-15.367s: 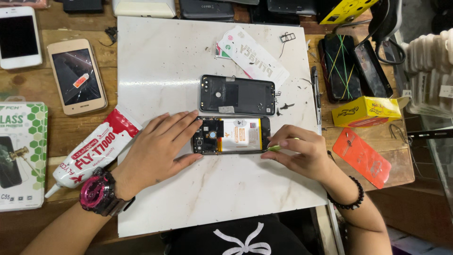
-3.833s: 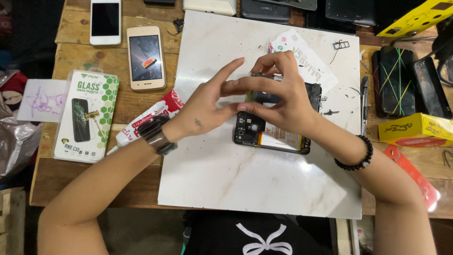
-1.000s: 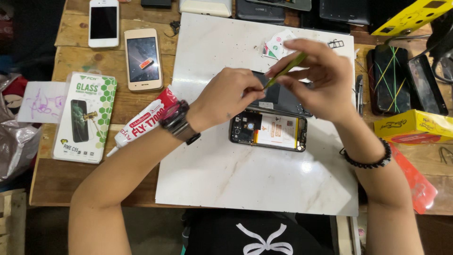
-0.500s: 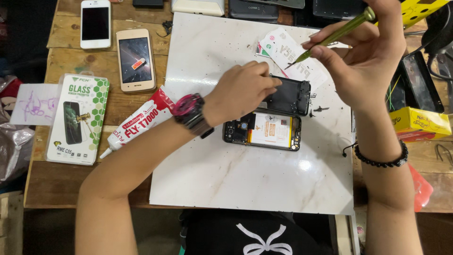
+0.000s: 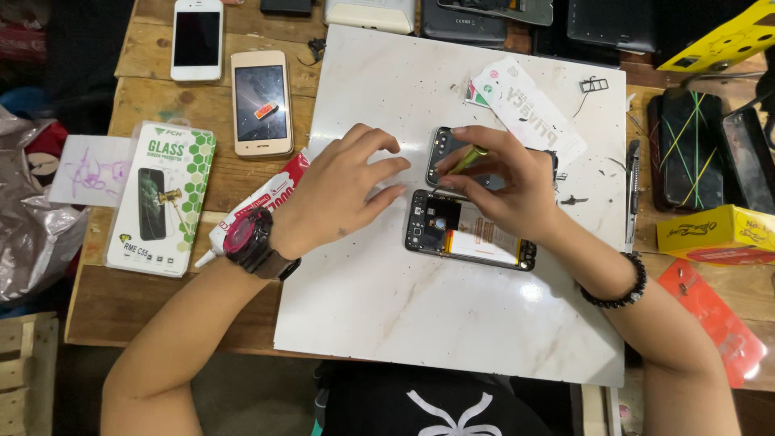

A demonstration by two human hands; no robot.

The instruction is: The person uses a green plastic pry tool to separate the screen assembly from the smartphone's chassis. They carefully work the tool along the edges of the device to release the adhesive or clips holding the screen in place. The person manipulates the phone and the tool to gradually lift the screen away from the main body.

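The opened phone [image 5: 471, 232], circuit board and battery exposed, lies on the white marble slab [image 5: 452, 323] near its middle, with the detached back cover [image 5: 442, 151] just beyond it. The right hand [image 5: 504, 190] hovers over the phone's upper edge, its fingers pinching a slim green-handled tool [image 5: 467, 159]; the left hand [image 5: 339, 194], fingers loosely spread and holding nothing, rests on the slab just left of the phone. Good practice, as a judgement: brace the phone with the free hand, keep the tool tip shallow and clear of the battery, and apply light, steady pressure.
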